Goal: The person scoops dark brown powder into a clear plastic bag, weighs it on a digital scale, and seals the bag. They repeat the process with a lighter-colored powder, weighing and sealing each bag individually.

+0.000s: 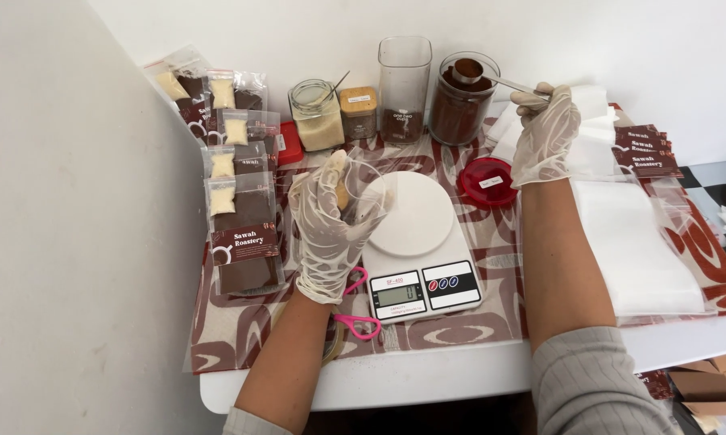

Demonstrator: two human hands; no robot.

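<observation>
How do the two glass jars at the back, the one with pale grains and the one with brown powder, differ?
The pale-grain jar is shorter and about half full; the brown-powder jar is taller, wider and nearly full. A thin handle sticks out of the pale-grain jar, while the right hand holds a loaded metal scoop over the brown-powder jar. Both are clear, round and lidless.

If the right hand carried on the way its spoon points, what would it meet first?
Probably the ground coffee in the round glass jar: the right hand holds a metal spoon over its open mouth. Depth is unclear.

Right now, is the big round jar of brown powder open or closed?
Open. The jar has no lid on, and the right hand holds a spoon of powder over its mouth.
</observation>
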